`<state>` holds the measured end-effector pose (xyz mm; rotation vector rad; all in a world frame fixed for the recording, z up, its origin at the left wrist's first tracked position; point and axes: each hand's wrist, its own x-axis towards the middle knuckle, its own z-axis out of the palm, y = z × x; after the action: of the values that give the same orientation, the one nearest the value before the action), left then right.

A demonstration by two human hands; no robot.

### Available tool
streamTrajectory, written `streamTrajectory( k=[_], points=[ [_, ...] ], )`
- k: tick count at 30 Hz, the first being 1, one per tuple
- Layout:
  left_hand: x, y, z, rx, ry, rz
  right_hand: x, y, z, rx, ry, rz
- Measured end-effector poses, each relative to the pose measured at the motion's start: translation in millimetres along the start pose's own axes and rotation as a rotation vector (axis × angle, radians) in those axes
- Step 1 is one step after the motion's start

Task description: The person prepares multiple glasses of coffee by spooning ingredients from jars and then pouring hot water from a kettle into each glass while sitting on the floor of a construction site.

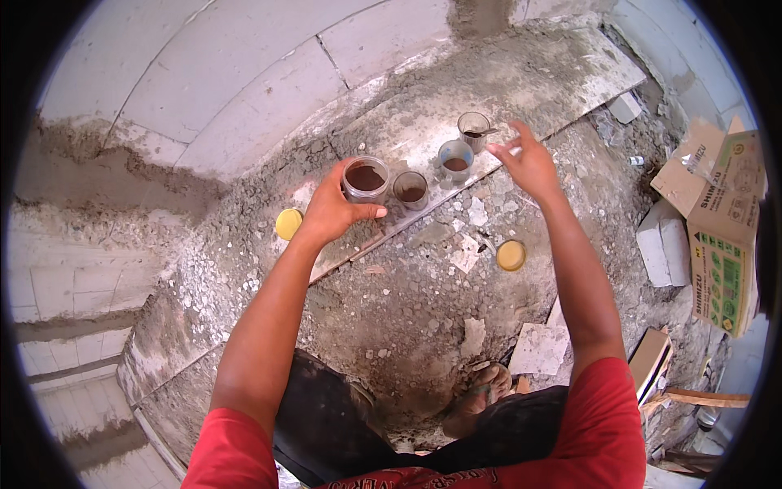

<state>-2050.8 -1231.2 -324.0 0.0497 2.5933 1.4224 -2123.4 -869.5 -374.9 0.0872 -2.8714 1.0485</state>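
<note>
My left hand is wrapped round a clear jar of dark brown powder, its mouth uncovered. Just right of the jar stands a small glass with brown powder in it. A clear mug with some brown contents comes after it along the board. Farthest along is another glass, dark at the bottom, with a spoon leaning over its rim. Close to the spoon's handle, my right hand has its fingers apart and holds nothing that I can see.
The cups stand on a dusty board beside a pale block wall. One yellow lid lies left of my left hand, another yellow lid on the rubble-strewn ground. At right stand an open cardboard box and a white block.
</note>
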Motion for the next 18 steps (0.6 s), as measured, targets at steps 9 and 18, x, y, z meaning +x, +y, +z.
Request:
streamTrajectory(
  k=[9, 18],
  points=[
    [-1, -6, 3, -0.057, 0.031, 0.044, -121, 20, 23, -0.733, -0.622, -0.077],
    [-2, -5, 0, -0.009, 0.042, 0.093, -119, 9, 29, -0.731, -0.617, -0.096]
  ],
)
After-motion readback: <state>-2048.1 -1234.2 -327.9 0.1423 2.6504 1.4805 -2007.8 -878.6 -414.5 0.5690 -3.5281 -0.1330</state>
